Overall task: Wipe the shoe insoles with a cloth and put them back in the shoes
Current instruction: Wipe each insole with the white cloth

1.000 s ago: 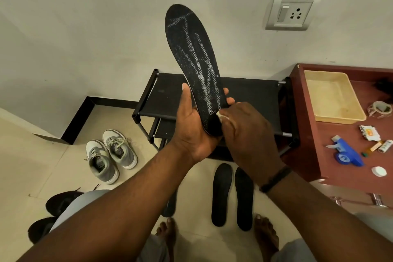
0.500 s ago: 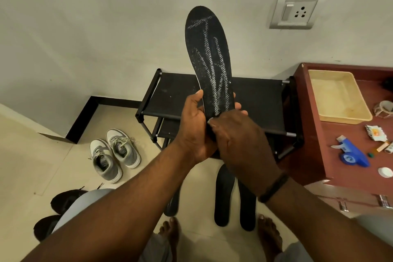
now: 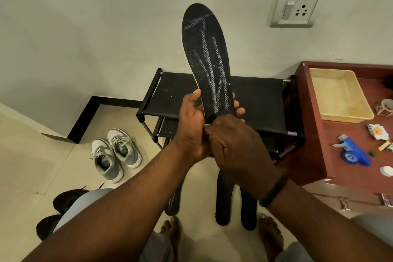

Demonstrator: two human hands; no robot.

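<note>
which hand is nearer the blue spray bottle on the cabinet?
Right. The right hand is at the heel end of the raised insole, on the side toward the blue spray bottle. The left hand grips the insole farther from it.

One head-worn wide-angle view looks forward and down, close over both forearms, toward floor and wall.

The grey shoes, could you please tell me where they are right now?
In the head view, the grey shoes stand together on the floor at lower left, just left of the black rack.
</note>
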